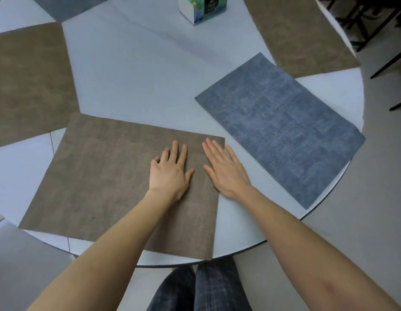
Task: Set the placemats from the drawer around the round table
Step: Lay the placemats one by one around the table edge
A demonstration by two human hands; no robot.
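A brown placemat (100, 182) lies flat at the near edge of the round white table (136, 86). My left hand (170, 173) rests palm down on its right part, fingers spread. My right hand (224, 169) lies flat beside it, across the mat's right edge and partly on the table. A blue placemat (282, 126) lies to the right, angled along the rim. Another brown placemat (29, 81) sits at the left and a third (300, 34) at the far right. A grey-blue placemat (62, 5) shows at the top left, cut off by the frame.
A tissue box (201, 7) stands near the table's middle, at the top of the view. Dark chair legs (387, 63) stand on the grey floor to the right. My legs in dark trousers (201, 288) are just below the table's near edge.
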